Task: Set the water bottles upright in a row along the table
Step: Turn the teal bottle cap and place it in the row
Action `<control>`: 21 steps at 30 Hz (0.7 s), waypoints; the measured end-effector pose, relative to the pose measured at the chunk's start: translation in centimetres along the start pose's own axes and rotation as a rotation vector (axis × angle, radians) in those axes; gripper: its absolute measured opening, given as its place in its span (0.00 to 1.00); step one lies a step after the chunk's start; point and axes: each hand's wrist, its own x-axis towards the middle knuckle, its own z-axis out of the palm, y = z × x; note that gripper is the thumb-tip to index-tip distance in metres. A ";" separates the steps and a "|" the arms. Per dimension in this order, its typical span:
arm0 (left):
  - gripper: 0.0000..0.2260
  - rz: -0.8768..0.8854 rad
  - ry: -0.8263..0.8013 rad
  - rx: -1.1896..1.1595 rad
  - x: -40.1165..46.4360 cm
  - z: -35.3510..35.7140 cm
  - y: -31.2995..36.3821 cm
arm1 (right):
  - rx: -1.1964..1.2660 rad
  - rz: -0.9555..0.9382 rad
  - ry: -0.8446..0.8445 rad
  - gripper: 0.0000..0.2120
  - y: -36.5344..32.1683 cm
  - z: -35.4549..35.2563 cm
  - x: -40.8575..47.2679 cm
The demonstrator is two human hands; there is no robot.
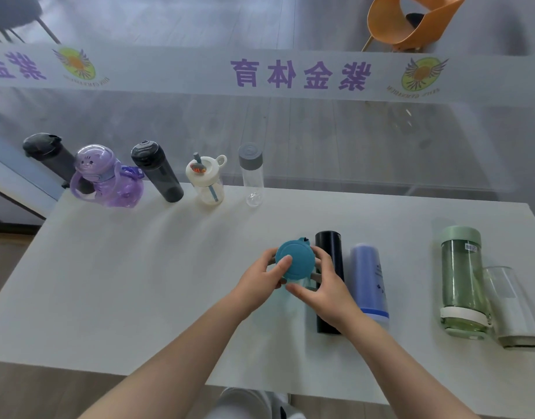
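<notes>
A clear bottle with a teal lid (295,261) stands upright at the table's middle, held from both sides by my left hand (260,281) and my right hand (323,288). Along the far edge stand a dark bottle (48,155), a purple cat bottle (106,179), a smoky black bottle (157,170), a white straw bottle (207,182) and a clear grey-capped bottle (251,176). Lying flat to the right are a black flask (329,255), a blue bottle (370,279), a green bottle (462,282) and a clear white-based bottle (514,309).
The white table (124,282) butts against a glass wall with a banner (290,74). An orange chair (411,19) stands beyond the glass. The near table edge runs just above my knees.
</notes>
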 end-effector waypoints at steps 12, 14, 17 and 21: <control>0.15 -0.009 0.025 0.033 3.8 -1.3 0.7 | -0.061 -0.007 0.138 0.30 0.2 0.7 4.9; 0.18 -0.007 0.033 0.042 5.1 -1.7 1.4 | -0.060 -0.009 0.154 0.31 -0.1 0.7 6.4; 0.34 -0.027 0.073 0.039 7.3 -2.3 2.5 | -0.056 -0.015 0.182 0.30 -0.8 0.6 9.0; 0.35 -0.035 0.120 0.025 10.1 -2.8 4.3 | -0.052 -0.029 0.226 0.29 -2.0 0.1 12.4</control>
